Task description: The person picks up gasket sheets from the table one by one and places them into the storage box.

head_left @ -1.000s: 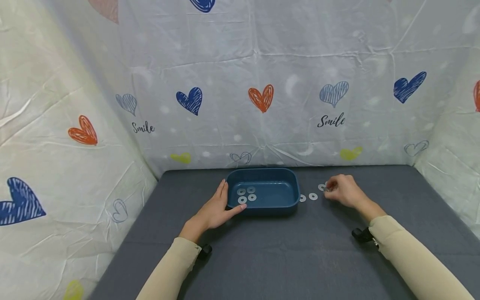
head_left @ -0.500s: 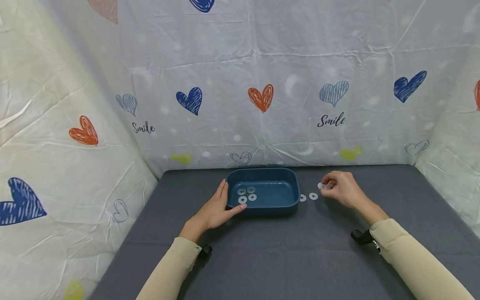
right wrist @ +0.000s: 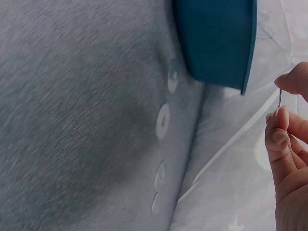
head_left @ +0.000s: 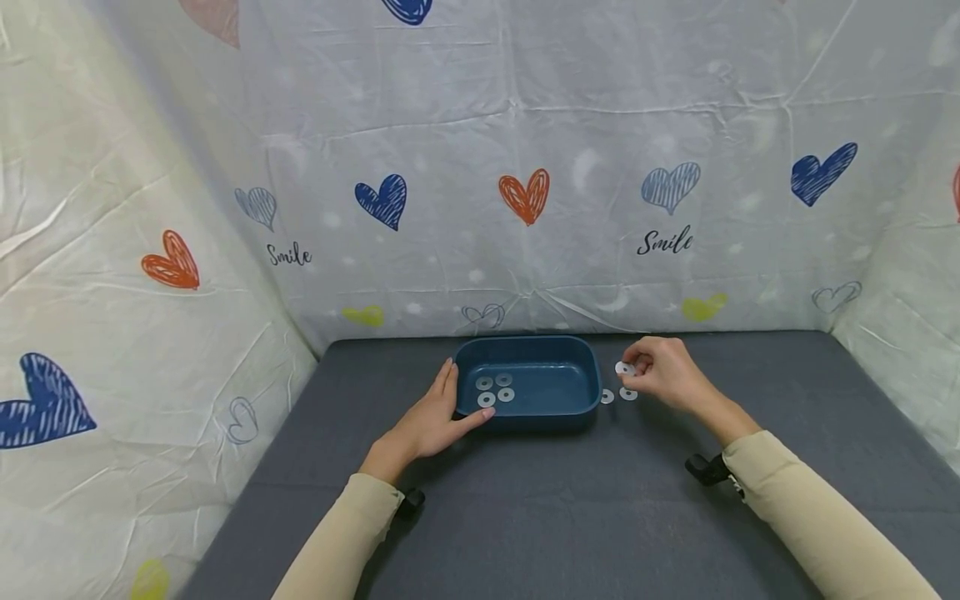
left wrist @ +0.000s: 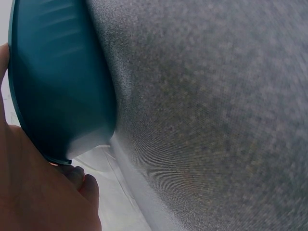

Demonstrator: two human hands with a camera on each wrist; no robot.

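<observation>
blue and box-shaped, the tray [head_left: 555, 387] sits at the far side of the grey worktop [head_left: 525, 533]. the left hand [head_left: 423, 429] touches its left end, thumb and fingers spread apart — the thumb lies along the near rim. the right hand [head_left: 667, 372] has its grip pinched on one flat washer [head_left: 622, 368], held up just right of the tray; the right wrist view shows it edge-on between thumb and fingertip. four more washers [head_left: 482, 400] lie flat in the tray, near its left end. another four, the loose washers [right wrist: 159, 127], lie in a line on the worktop beside the tray. behind is a white cloth [head_left: 450, 258] with hearts — and the word "smile" twice.
</observation>
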